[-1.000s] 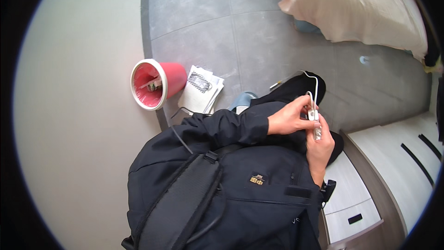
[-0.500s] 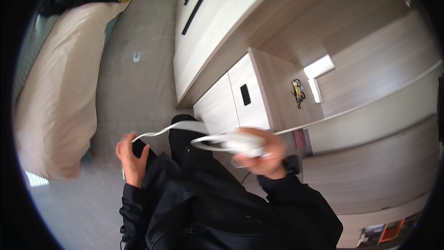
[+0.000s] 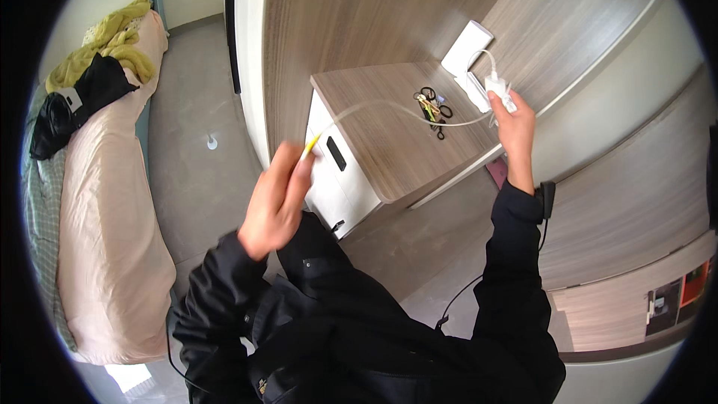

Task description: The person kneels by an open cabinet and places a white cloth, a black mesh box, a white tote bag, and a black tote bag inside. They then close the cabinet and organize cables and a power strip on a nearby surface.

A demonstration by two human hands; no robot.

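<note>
A white charging cable arcs through the air above the wooden desk top. My left hand pinches its near end, where a yellow and white tip shows between the fingers. Over the right side of the desk, my right hand grips a white charger, and part of the cable loops up from it. How the fingers sit behind the charger is partly hidden. Between the hands, a small cluster of black rings and colourful bits lies on the desk.
A white flat object stands at the back of the desk. White drawers with a dark handle slot are under its left side. Farther left is a bed with black clothing and a yellow-green cloth. A small pale object lies on the floor.
The view has shifted toward the desk. My right hand has carried the charger over the desk, and my left hand, open beside the cable's end before, now pinches it, with the cable stretched farther.
</note>
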